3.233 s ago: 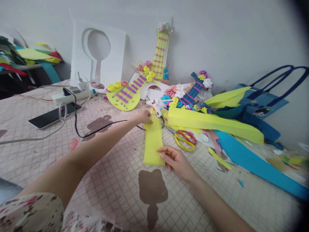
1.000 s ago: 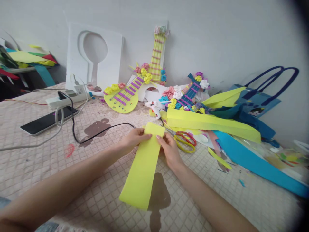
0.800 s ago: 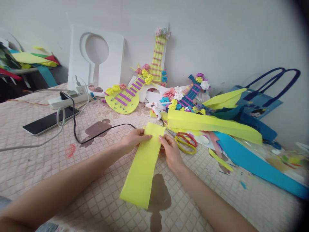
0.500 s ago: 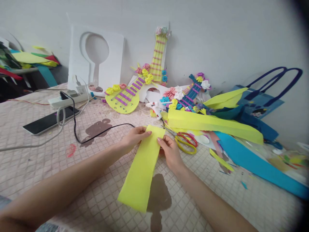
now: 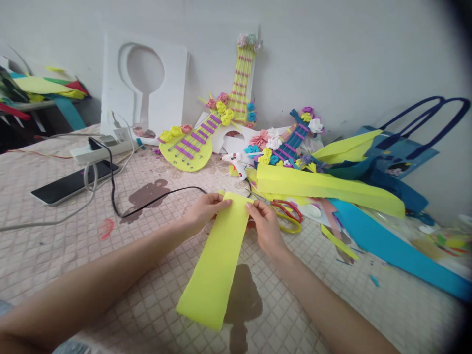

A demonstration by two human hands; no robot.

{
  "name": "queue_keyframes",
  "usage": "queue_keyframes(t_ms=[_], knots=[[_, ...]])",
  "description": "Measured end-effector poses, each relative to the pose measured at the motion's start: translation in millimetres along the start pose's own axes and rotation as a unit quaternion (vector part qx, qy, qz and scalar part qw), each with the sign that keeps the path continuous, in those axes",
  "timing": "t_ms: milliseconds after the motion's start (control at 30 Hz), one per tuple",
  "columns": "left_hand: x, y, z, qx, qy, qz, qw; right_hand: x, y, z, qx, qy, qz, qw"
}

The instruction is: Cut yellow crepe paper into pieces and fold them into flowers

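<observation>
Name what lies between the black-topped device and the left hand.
The head view shows a brown patch on the tablecloth and the black cable between the left hand and the device; a pale cable loops over the device itself.

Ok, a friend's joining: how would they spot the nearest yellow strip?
On the gridded table, look front and centre. A yellow strip slants toward the viewer, its far end in left hand and right hand. Unlike the yellow sheet beyond, it is held.

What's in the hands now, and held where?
A yellow paper strip, pinched at its far end: the left hand on the left edge, the right hand on the right.
</observation>
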State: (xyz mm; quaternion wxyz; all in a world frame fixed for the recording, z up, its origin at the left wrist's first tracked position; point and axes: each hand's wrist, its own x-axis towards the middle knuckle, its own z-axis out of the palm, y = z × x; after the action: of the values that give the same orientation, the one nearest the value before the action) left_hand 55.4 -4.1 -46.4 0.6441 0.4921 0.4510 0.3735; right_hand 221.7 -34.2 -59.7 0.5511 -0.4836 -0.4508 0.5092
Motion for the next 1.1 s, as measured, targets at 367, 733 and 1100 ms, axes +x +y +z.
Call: queue_keyframes(t_ms=[367, 733, 1100], knots=[[-1.4, 1.2, 1.8, -0.029, 0.002, 0.016, 0.999, -0.5, 0.9, -0.5, -0.003, -0.004, -0.001, 1.0], [-2.7, 3.3, 4.9, -0.052, 0.022, 0.031, 0.998, 0.5, 1.2, -2.6, -0.005, -0.006, -0.022, 1.0], [-1.7, -1.7, 5.7, -0.014, 0.019, 0.039, 0.999, 4.6, -3.0, -2.3, 0.002, -0.032, -0.016, 0.999]])
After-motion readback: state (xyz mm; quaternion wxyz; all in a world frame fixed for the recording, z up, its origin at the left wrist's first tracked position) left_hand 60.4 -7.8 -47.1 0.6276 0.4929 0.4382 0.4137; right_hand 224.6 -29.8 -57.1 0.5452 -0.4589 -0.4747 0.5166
